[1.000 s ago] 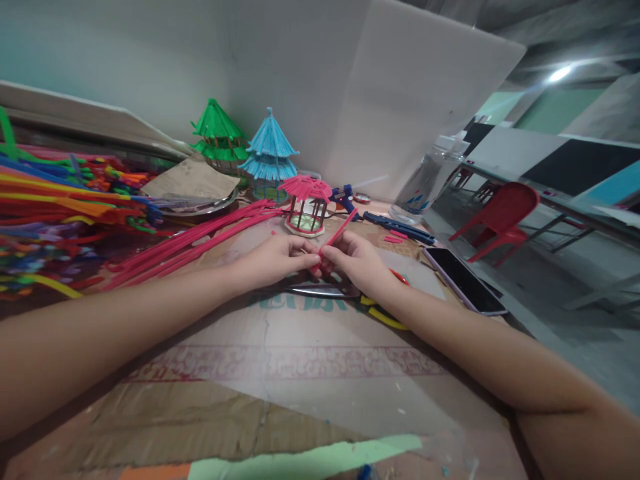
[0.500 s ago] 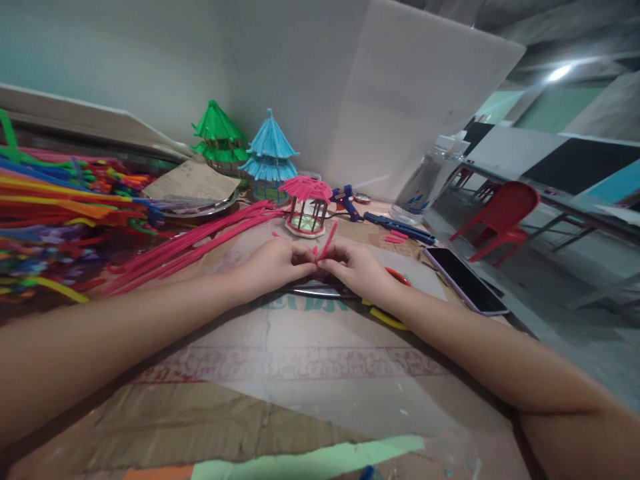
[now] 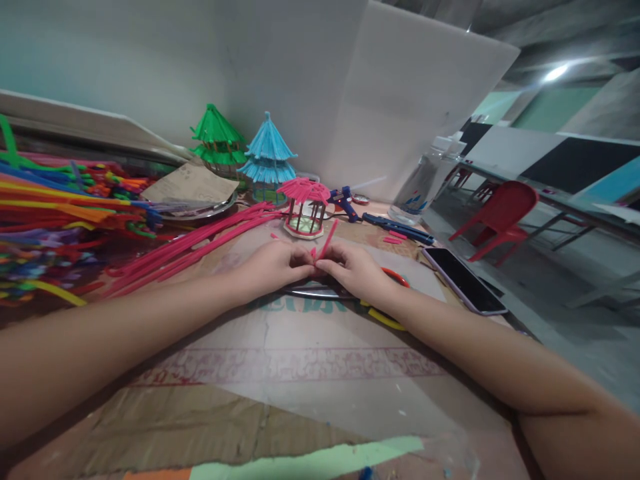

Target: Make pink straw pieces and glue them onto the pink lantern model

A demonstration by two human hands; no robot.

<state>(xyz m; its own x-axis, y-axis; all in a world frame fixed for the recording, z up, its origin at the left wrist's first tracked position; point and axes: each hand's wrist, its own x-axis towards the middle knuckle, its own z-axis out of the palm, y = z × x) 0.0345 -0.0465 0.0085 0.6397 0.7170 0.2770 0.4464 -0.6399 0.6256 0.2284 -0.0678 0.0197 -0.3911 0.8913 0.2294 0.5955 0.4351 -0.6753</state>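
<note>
Both hands meet at the middle of the table, over a shiny metal tray (image 3: 320, 292). My right hand (image 3: 354, 265) pinches a pink pipe cleaner (image 3: 329, 239), whose straight end sticks up above the fingers. The fingertips of my left hand (image 3: 280, 263) are closed on the pipe cleaner's lower part, where a short pink tip shows. The fingers hide the rest of it. Just behind the hands stands a small pavilion model (image 3: 305, 208) with a pink roof and brown posts. Long pink pipe cleaners (image 3: 200, 243) lie to the left.
Green (image 3: 217, 137) and blue (image 3: 269, 157) pavilion models stand behind. Bundles of coloured pipe cleaners (image 3: 65, 200) fill the left. A glue gun (image 3: 345, 203), a dark-blue long-handled tool (image 3: 397, 228), a clear jug (image 3: 420, 187), a phone (image 3: 465, 280) and orange-and-yellow scissors (image 3: 387, 318) lie rightward.
Both hands keep the same pinch on the pink pipe cleaner, almost unmoved. The whole view has shifted very slightly.
</note>
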